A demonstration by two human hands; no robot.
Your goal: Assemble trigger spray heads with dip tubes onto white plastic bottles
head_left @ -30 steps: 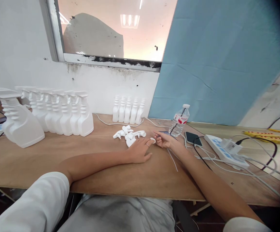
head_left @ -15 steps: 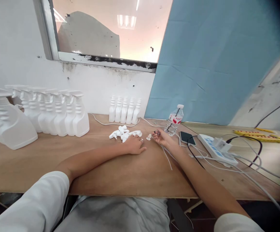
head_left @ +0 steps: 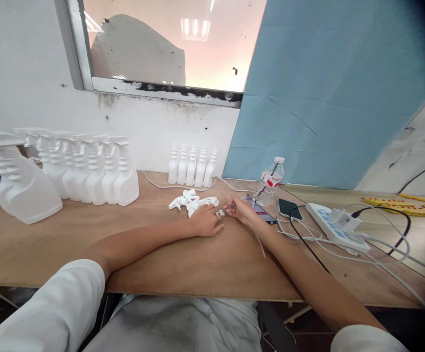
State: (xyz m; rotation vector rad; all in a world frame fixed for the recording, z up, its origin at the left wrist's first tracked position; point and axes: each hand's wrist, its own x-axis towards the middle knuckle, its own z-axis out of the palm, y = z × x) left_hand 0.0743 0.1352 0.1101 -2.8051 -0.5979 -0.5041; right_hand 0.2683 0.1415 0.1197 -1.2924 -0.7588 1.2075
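Note:
My left hand [head_left: 205, 221] lies palm down on the wooden table, fingers stretched and thumb apart. Its fingertips are at the edge of a small heap of white spray trigger heads [head_left: 189, 198]; I cannot tell if they touch. To its right, my right hand [head_left: 240, 210] is closed in a pinch. What it pinches is too small to make out. Between both hands are small white round pieces [head_left: 220, 213], apparently plastic. A thin white tube [head_left: 260, 246] lies below my right wrist. Behind that hand, a device with a lit screen [head_left: 264, 213] is partly hidden.
White spray bottles [head_left: 126, 178] stand in a row at the left, with several smaller white bottles [head_left: 191, 168] against the wall. A water bottle [head_left: 270, 181], a dark phone [head_left: 290, 209] and a power strip [head_left: 333, 227] with tangled cables occupy the right side.
My right hand has moved slightly left, closer to my left hand and the small white pieces. The lit screen behind it now shows. My left hand stays nearly in place.

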